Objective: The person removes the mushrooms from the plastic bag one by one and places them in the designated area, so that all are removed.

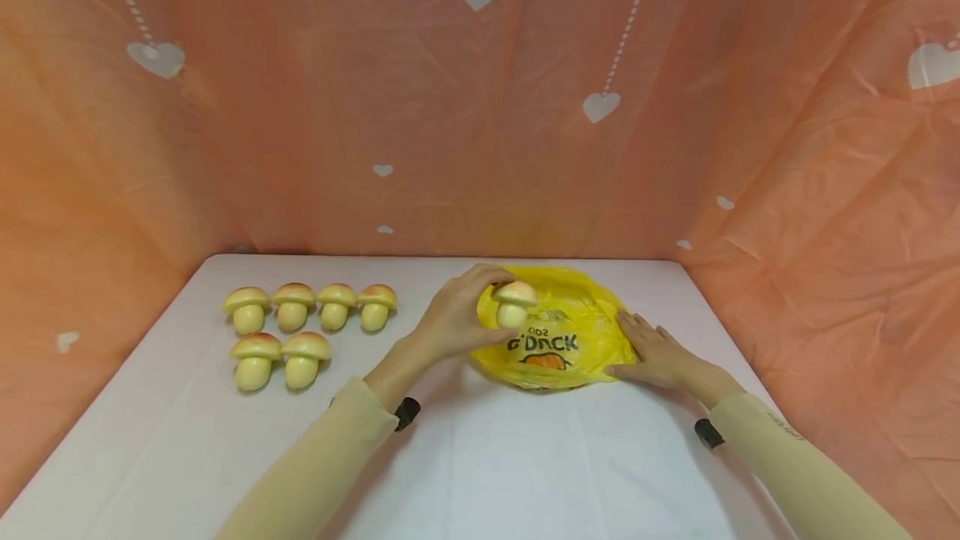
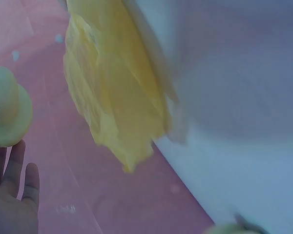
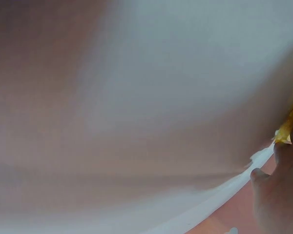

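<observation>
My left hand (image 1: 462,312) grips a toy mushroom (image 1: 513,303) with a rounded, pinkish-yellow cap and a pale stem. It holds the mushroom over the left part of a yellow plastic bag (image 1: 600,319) with dark printed letters. In the left wrist view the mushroom (image 2: 10,109) touches the fingertips at the left edge. On the bag's right edge rests my right hand (image 1: 660,357), its fingers spread and fairly straight. The right wrist view shows only part of that hand (image 3: 283,190) beside a bit of yellow bag (image 3: 289,124).
Several similar mushrooms stand in two rows at the table's left, one of them a front-row mushroom (image 1: 255,361). A white cloth covers the table (image 1: 517,465). Orange sheeting (image 1: 450,107) with white hearts encloses the back and sides.
</observation>
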The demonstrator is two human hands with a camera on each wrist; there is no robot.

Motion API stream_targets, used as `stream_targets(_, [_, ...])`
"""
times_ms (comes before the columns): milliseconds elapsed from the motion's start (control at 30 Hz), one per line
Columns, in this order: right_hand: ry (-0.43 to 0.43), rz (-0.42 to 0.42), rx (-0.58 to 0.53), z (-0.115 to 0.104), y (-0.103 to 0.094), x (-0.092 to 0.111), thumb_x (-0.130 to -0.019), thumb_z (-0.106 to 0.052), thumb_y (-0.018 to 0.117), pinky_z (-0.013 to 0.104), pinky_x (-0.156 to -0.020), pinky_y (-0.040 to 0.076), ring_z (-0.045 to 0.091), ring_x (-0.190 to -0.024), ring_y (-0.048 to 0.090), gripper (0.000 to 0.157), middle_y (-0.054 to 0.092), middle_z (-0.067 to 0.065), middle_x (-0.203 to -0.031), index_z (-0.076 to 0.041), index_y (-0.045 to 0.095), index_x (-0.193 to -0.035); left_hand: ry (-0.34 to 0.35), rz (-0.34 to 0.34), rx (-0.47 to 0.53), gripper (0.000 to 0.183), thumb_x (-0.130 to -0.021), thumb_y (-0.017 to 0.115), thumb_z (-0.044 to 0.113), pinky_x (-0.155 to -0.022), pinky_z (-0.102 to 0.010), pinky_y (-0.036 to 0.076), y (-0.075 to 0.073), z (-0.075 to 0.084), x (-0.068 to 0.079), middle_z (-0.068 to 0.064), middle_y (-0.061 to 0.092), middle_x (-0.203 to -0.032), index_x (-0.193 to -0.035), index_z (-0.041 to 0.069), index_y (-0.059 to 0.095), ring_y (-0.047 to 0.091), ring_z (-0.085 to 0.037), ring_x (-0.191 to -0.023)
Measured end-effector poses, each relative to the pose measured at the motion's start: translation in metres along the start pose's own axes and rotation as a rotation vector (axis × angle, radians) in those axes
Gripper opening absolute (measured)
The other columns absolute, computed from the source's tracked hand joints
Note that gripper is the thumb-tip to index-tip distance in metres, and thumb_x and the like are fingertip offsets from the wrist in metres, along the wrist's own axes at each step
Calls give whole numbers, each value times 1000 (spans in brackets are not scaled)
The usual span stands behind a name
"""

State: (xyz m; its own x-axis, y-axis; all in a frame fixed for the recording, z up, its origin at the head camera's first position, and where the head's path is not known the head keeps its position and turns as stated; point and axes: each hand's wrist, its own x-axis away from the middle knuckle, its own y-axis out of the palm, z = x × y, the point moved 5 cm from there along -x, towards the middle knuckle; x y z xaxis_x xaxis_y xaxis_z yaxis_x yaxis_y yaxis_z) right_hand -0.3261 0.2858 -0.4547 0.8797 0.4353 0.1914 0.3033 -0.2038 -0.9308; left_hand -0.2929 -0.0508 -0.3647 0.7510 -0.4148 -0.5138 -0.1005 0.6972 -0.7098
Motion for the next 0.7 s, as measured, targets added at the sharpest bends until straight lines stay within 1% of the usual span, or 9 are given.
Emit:
stream_targets(200, [-6,15,1,-4,-1,0,-92,-68,64,69,-122,3,49,-156,7,114,9,24,-171,3,12,-164,-10,25,-23,72,-74,96,32,-105,-49,49,-26,-11,26,-3,60,-139,-135,13,63,60,-24,-126])
stream_targets(300, [-8,26,18,-4,-3,1,-92,-69,63,70,-122,3,49,-156,7,113,10,25,-171,3,13,-164,18,40,-43,72,-73,96,31,-105,-46,50,-36,-16,35,-4,60,-137,-134,11,64,60,-24,-123])
stream_targets(433, [-9,34,22,-5,-3,2,-93,-68,63,70,-122,3,49,-156,8,112,10,25,-171,2,13,-165,40,55,-51,70,-71,97,23,-101,-42,51,-49,-21,49,-6,59,-134,-131,9,64,58,-23,-119])
stream_targets(567, [-18,44,29,-7,-3,3,-94,-68,62,70,-122,3,49,-156,7,110,10,24,-171,1,13,-165,23,44,-63,69,-70,96,18,-99,-43,52,-62,-27,64,-6,57,-135,-131,9,64,57,-23,-119])
stream_targets(700, [-27,57,22,-10,-3,6,-93,-66,64,70,-122,3,50,-156,8,110,11,24,-171,1,14,-165,3,20,-93,70,-72,95,16,-102,-48,50,-76,-31,77,-8,56,-139,-133,7,62,55,-28,-125])
